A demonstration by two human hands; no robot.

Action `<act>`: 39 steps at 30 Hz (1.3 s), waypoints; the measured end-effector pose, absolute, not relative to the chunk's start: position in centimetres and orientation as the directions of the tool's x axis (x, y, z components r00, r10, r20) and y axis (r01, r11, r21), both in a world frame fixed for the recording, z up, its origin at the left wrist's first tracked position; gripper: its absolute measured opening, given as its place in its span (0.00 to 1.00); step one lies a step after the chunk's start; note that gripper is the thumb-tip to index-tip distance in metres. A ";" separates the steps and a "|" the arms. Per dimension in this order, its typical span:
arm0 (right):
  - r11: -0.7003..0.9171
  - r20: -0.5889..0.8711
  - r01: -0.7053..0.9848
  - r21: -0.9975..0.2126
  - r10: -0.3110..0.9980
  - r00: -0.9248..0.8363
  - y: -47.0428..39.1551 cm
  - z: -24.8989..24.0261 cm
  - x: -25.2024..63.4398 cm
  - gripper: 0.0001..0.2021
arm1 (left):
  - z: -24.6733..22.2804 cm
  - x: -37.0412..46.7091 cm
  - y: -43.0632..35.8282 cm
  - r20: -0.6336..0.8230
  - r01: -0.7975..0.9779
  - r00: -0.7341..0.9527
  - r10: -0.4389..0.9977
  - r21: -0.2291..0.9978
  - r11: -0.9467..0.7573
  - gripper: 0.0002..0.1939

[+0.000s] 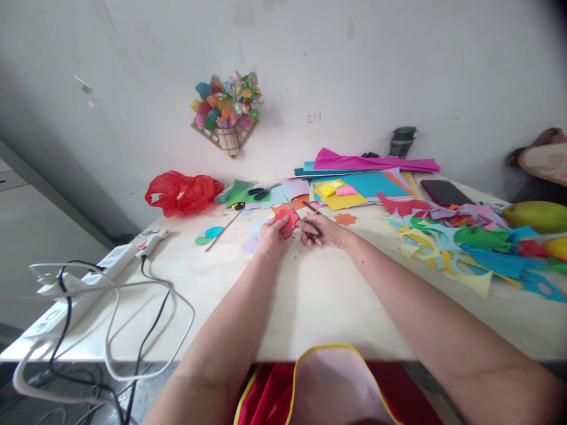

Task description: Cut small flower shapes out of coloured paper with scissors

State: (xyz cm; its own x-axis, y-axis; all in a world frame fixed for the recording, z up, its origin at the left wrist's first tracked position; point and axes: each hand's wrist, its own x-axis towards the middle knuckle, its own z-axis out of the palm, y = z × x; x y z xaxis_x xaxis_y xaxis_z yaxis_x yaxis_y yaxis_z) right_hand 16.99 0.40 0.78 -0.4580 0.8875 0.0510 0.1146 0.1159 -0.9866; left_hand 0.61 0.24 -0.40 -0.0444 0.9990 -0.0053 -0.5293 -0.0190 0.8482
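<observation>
My left hand [273, 235] pinches a red flower-shaped paper [287, 221] over the middle of the table. Around the handles of dark scissors [315, 231] the fingers of my right hand [323, 229] are closed. The scissors' blades point left, at the red paper's right edge. Small dark scraps lie on the table just below both hands. An orange paper flower [345, 219] lies to the right, beyond my right wrist. Lilac paper pieces [250, 244] rest left of my left hand, with blue and green paper circles [214, 232] farther left.
A power strip [88, 286] with looping cables lies at the left. Behind are a red plastic bag [181, 193], second scissors [261, 192] and coloured paper sheets [381, 184]. Paper scraps [482, 239], a phone [445, 193] and a green-yellow fruit [535, 216] occupy the right.
</observation>
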 end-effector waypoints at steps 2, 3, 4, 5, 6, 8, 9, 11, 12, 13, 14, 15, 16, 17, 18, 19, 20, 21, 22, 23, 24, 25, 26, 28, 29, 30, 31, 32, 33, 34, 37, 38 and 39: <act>0.110 0.046 0.116 -0.987 0.888 -0.457 0.4 0.8 17.0 0.11 | -0.4 0.6 0.2 -0.005 -0.529 -0.045 0.999 0.848 -0.020 0.14; 0.108 0.044 0.116 -0.987 0.889 -0.455 0.4 0.7 17.0 0.11 | -0.4 0.6 0.2 -0.005 -0.529 -0.044 0.999 0.848 -0.019 0.14; 0.107 0.043 0.118 -0.987 0.891 -0.453 0.4 0.7 16.9 0.11 | -0.4 0.6 0.3 -0.007 -0.531 -0.044 0.999 0.847 -0.018 0.14; 0.107 0.041 0.121 -0.987 0.893 -0.449 0.4 0.7 16.9 0.11 | -0.4 0.7 0.3 -0.009 -0.532 -0.044 0.999 0.846 -0.016 0.13; 0.105 0.039 0.125 -0.987 0.895 -0.445 0.4 0.7 16.9 0.10 | -0.4 0.7 0.3 -0.010 -0.535 -0.046 0.999 0.845 -0.016 0.13; 0.098 0.032 0.130 -0.987 0.899 -0.437 0.4 0.7 16.9 0.10 | -0.4 0.7 0.3 -0.012 -0.537 -0.054 0.998 0.843 -0.019 0.13; 0.094 0.027 0.132 -0.987 0.900 -0.435 0.3 0.8 16.9 0.10 | -0.4 0.7 0.4 -0.013 -0.536 -0.059 0.998 0.844 -0.020 0.13; 0.089 0.022 0.137 -0.987 0.902 -0.430 0.2 1.0 16.9 0.10 | -0.4 0.7 0.4 -0.015 -0.535 -0.063 0.998 0.845 -0.021 0.13; 0.089 0.021 0.139 -0.986 0.903 -0.429 0.1 1.1 16.8 0.10 | -0.5 0.7 0.4 -0.016 -0.535 -0.062 0.998 0.844 -0.020 0.13; 0.088 0.020 0.141 -0.986 0.905 -0.426 0.0 1.2 16.8 0.10 | -0.5 0.7 0.4 -0.016 -0.536 -0.060 0.998 0.844 -0.018 0.13; 0.086 0.017 0.144 -0.986 0.905 -0.424 -0.1 1.3 16.8 0.10 | -0.5 0.7 0.4 -0.016 -0.538 -0.059 0.998 0.843 -0.018 0.13; 0.084 0.014 0.147 -0.986 0.906 -0.423 -0.2 1.4 16.8 0.11 | -0.5 0.7 0.4 -0.016 -0.540 -0.059 0.998 0.841 -0.018 0.13; 0.081 0.011 0.149 -0.986 0.907 -0.422 -0.3 1.5 16.8 0.11 | -0.5 0.7 0.4 -0.017 -0.542 -0.060 0.998 0.840 -0.018 0.12; 0.079 0.009 0.149 -0.986 0.907 -0.422 -0.3 1.5 16.8 0.11 | -0.5 0.7 0.4 -0.018 -0.543 -0.061 0.998 0.839 -0.018 0.12; 0.078 0.009 0.147 -0.986 0.906 -0.422 -0.3 1.4 16.7 0.11 | -0.5 0.7 0.4 -0.018 -0.543 -0.060 0.998 0.839 -0.018 0.12; 0.079 0.011 0.143 -0.987 0.906 -0.423 -0.2 1.3 16.8 0.11 | -0.5 0.7 0.4 -0.017 -0.542 -0.061 0.998 0.840 -0.019 0.12; 0.080 0.015 0.136 -0.987 0.905 -0.426 -0.1 1.2 16.8 0.11 | -0.5 0.7 0.4 -0.014 -0.540 -0.061 0.998 0.842 -0.021 0.12; 0.084 0.021 0.129 -0.988 0.903 -0.429 0.1 1.0 16.8 0.11 | -0.5 0.7 0.4 -0.011 -0.536 -0.060 0.998 0.844 -0.023 0.13; 0.089 0.028 0.121 -0.989 0.901 -0.432 0.2 0.8 16.8 0.11 | -0.5 0.7 0.5 -0.007 -0.533 -0.062 0.998 0.845 -0.027 0.13; 0.093 0.034 0.115 -0.989 0.900 -0.435 0.4 0.6 16.8 0.11 | -0.5 0.7 0.5 -0.005 -0.531 -0.064 0.998 0.847 -0.030 0.13; 0.095 0.038 0.109 -0.989 0.899 -0.436 0.5 0.5 16.8 0.11 | -0.6 0.7 0.5 -0.002 -0.530 -0.066 0.998 0.847 -0.033 0.14; 0.096 0.040 0.106 -0.990 0.899 -0.435 0.6 0.3 16.8 0.11 | -0.6 0.7 0.5 -0.002 -0.530 -0.067 0.998 0.847 -0.034 0.14; 0.095 0.040 0.105 -0.990 0.900 -0.434 0.7 0.2 16.8 0.11 | -0.6 0.7 0.6 -0.003 -0.529 -0.068 0.998 0.848 -0.033 0.14; 0.091 0.036 0.108 -0.990 0.901 -0.431 0.8 0.2 16.8 0.10 | -0.6 0.7 0.6 -0.007 -0.527 -0.069 0.998 0.849 -0.030 0.14; 0.090 0.034 0.111 -0.990 0.902 -0.431 0.8 0.2 16.8 0.10 | -0.5 0.7 0.6 -0.010 -0.527 -0.067 0.998 0.849 -0.027 0.14; 0.088 0.031 0.112 -0.990 0.903 -0.429 0.7 0.2 16.8 0.10 | -0.5 0.7 0.6 -0.012 -0.527 -0.066 0.998 0.849 -0.025 0.13; 0.084 0.028 0.113 -0.990 0.904 -0.427 0.7 0.3 16.8 0.10 | -0.5 0.7 0.5 -0.015 -0.528 -0.065 0.998 0.849 -0.022 0.13; 0.081 0.025 0.114 -0.990 0.905 -0.424 0.7 0.3 16.7 0.10 | -0.5 0.7 0.5 -0.016 -0.529 -0.065 0.998 0.848 -0.021 0.13; 0.076 0.021 0.115 -0.990 0.907 -0.421 0.6 0.4 16.7 0.09 | -0.5 0.7 0.5 -0.018 -0.530 -0.066 0.998 0.848 -0.020 0.13; 0.071 0.015 0.118 -0.991 0.908 -0.418 0.6 0.5 16.7 0.09 | -0.4 0.7 0.5 -0.019 -0.530 -0.067 0.998 0.847 -0.020 0.12; 0.058 0.004 0.120 -0.991 0.913 -0.408 0.3 0.8 16.6 0.10 | -0.4 0.7 0.4 -0.015 -0.532 -0.075 0.997 0.846 -0.027 0.12; 0.054 0.001 0.118 -0.992 0.914 -0.405 0.2 0.9 16.5 0.10 | -0.4 0.7 0.5 -0.012 -0.532 -0.078 0.997 0.846 -0.031 0.13; 0.050 -0.001 0.115 -0.992 0.915 -0.404 0.2 1.0 16.5 0.10 | -0.4 0.6 0.5 -0.010 -0.531 -0.080 0.997 0.847 -0.034 0.13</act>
State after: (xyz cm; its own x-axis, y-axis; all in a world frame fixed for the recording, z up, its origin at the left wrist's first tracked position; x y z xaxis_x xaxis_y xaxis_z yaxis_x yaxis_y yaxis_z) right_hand 16.51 0.16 1.00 -0.4039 0.9148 -0.0011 0.1147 0.0495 -0.9922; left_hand 0.63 0.47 -0.36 -0.0803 0.9967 -0.0101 -0.5309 -0.0342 0.8468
